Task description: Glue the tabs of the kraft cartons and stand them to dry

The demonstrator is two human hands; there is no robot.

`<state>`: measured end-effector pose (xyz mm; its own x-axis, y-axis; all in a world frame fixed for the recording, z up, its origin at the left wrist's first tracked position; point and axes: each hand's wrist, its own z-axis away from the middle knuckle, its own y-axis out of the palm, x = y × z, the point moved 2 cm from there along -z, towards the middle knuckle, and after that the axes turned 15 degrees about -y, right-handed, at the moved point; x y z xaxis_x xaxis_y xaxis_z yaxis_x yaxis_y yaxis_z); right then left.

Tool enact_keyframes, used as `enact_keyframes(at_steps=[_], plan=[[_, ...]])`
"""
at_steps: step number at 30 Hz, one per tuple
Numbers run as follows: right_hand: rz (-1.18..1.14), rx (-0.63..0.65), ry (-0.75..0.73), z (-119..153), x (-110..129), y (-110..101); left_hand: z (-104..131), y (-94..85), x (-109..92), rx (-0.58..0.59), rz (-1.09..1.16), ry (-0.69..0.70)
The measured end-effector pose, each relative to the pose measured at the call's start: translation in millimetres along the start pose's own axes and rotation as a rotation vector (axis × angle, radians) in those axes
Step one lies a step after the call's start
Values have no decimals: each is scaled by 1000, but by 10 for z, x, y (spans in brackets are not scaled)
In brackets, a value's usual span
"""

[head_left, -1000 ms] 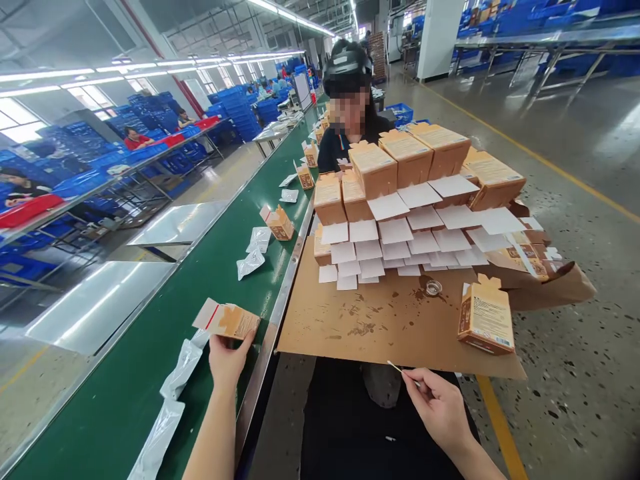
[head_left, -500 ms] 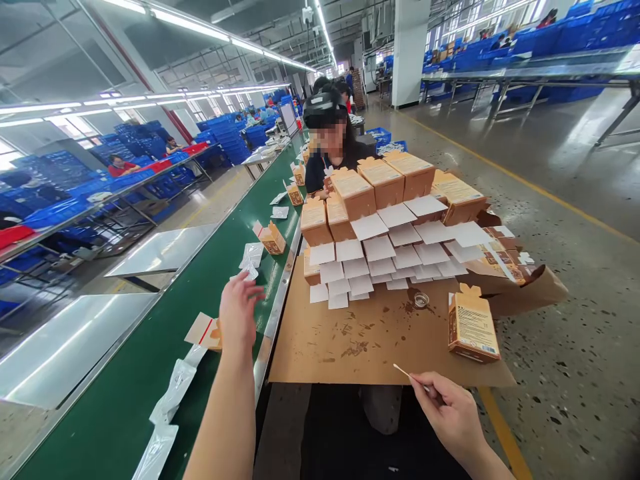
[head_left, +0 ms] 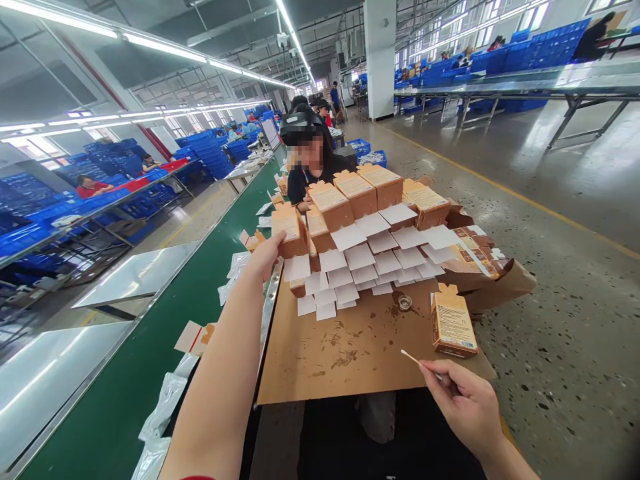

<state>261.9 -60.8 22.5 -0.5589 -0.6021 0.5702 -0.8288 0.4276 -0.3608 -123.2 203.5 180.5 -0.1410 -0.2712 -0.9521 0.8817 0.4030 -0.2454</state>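
Note:
My left hand (head_left: 267, 259) reaches to the near-left end of the stack and grips a small orange-brown carton (head_left: 288, 233), whose white flap hangs toward me. Part of the fingers is hidden behind that carton. In my right hand (head_left: 463, 397) a cotton swab (head_left: 411, 357) is pinched between thumb and fingers, its tip pointing up and left. Beyond that hand a single carton (head_left: 454, 323) stands apart on the cardboard sheet (head_left: 300, 363). A small clear round dish (head_left: 405, 303) sits between this carton and the stacked cartons (head_left: 355, 193), several of which have open white flaps.
Along my left runs a green conveyor belt (head_left: 120, 363) carrying silver pouches (head_left: 165, 400) and an open carton (head_left: 196, 338). A co-worker (head_left: 320, 147) sits behind the stack. A metal rail (head_left: 270, 310) separates belt and cardboard.
My left hand has moved from above the pouches on the belt, up and right, to the stack's end carton and closed on it. My right hand still holds the swab. The view has shifted slightly.

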Motion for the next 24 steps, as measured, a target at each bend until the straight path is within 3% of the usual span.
enact_keyframes(at_steps=[3,5,7,11,14,17,20,24], plan=[[121,95,-27,-298,-183,-104,362,-296,181,67,164,-15],[235,254,-3,-573,-330,-108,690,-442,493,159,376,-20],[376,454,70,-848,-470,-48,1034,-516,950,196,509,-115],[550,853,188,-1201,-644,194,1606,-456,1943,219,535,-353],[563,971,183,-1279,-718,318,1845,-323,2441,212,464,-434],[546,950,148,-1295,-799,299,1942,-198,2629,187,398,-408],[515,862,106,-1213,-796,218,1962,-111,2615,174,344,-356],[395,750,28,-679,-431,311,1971,-55,2550,156,258,-313]])
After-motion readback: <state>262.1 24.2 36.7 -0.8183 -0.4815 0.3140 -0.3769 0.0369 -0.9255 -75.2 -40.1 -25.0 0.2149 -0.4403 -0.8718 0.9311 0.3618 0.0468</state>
